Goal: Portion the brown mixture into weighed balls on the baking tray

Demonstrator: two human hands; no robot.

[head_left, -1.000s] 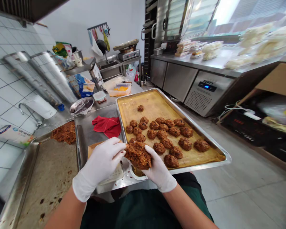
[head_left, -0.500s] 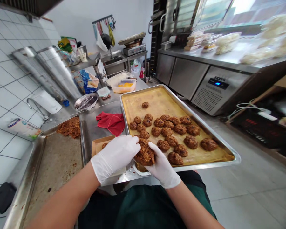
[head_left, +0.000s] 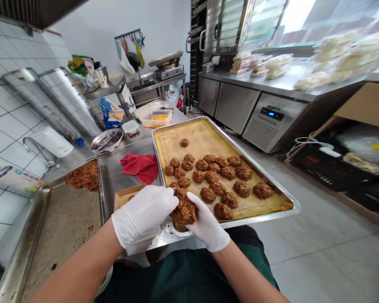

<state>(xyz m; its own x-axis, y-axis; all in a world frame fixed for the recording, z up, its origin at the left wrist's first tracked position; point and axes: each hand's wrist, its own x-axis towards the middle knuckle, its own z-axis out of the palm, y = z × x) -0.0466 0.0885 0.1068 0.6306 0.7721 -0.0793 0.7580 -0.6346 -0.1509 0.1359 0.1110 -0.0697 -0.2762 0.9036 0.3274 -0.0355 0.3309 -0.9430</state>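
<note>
Cupping a brown clump (head_left: 184,209) at the near-left corner of the lined tray (head_left: 205,136) in a half-closed right hand (head_left: 210,227), pinching its edge with a closely curled left hand (head_left: 147,211).

– What's on the left?
– A tap (head_left: 48,159), a blue bag (head_left: 111,112), and a tub (head_left: 155,123) of something orange. A red cloth (head_left: 141,168) lies crumpled nearer.
– And right?
– A counter (head_left: 255,84) beneath the window (head_left: 297,26), wrapped packages (head_left: 278,66) on top, and a cardboard box (head_left: 366,105) nearby.
</note>
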